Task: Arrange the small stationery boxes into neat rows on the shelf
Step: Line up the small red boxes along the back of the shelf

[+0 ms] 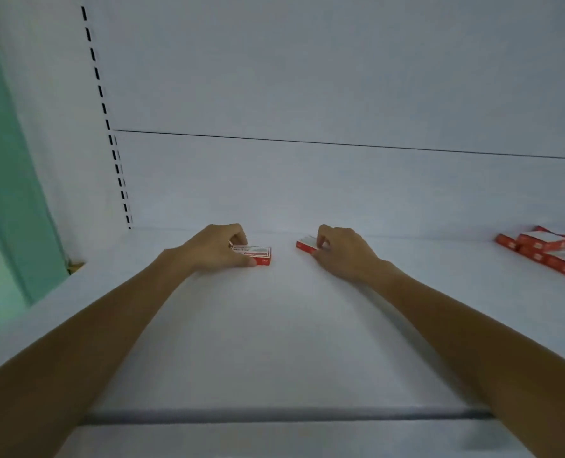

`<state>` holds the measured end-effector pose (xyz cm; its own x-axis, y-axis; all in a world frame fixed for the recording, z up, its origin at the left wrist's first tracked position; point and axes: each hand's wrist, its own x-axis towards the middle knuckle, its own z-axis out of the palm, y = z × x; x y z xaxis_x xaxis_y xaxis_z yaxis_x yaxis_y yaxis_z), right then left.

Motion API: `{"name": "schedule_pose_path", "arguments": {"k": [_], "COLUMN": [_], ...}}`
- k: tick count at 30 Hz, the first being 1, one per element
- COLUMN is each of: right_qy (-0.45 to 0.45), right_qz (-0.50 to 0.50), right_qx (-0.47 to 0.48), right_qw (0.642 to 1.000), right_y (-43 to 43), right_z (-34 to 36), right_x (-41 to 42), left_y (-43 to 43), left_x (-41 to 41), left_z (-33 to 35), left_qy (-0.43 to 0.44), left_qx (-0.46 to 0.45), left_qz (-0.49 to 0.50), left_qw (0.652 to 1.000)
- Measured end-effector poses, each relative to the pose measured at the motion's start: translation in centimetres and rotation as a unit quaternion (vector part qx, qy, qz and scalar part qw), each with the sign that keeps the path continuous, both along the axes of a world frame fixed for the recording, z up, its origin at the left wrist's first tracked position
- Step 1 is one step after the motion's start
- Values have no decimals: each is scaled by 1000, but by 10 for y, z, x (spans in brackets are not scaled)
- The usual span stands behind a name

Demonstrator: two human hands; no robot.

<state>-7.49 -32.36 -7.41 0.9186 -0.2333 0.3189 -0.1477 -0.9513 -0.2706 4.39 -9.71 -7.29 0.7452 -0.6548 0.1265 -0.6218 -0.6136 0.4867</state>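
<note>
head view — left hand (217,248) pinches left box (258,254), right hand (344,253) pinches right box (305,244).

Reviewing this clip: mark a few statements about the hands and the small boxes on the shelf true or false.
1. The left-hand grip holds a small red-and-white cardboard box lying flat on the white shelf. True.
2. The right-hand grip is empty. False: it holds a second red-and-white box.
3. The two held boxes touch. False: bare shelf separates them.
4. A loose pile of similar red boxes lies at the shelf's far right. True.
</note>
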Motion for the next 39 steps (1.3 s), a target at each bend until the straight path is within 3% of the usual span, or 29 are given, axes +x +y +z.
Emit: {"name": "schedule_pose_path", "arguments": {"k": [8,19,28,39], "right_qy": [29,6,-10,-76], "right_qz": [-60,-207,-307,-351], "right_qx": [-4,-29,-37,9], "right_qw": [998,978,951,933], "right_y": [-44,-173,-283,-377], "right_z": [4,23,24,20], "right_x": [-66,-252,-403,-508], "left_y": [-43,-234,-374,-491], "left_x": [-29,-161,-292,-395], "left_z": [15,28,27,19], "left_qy": [2,4,-13,-32], "left_qx": [-3,-53,-67,-70], "left_qz": [-87,-264,-338,-379], "left_qw": [996,963,938,922]}}
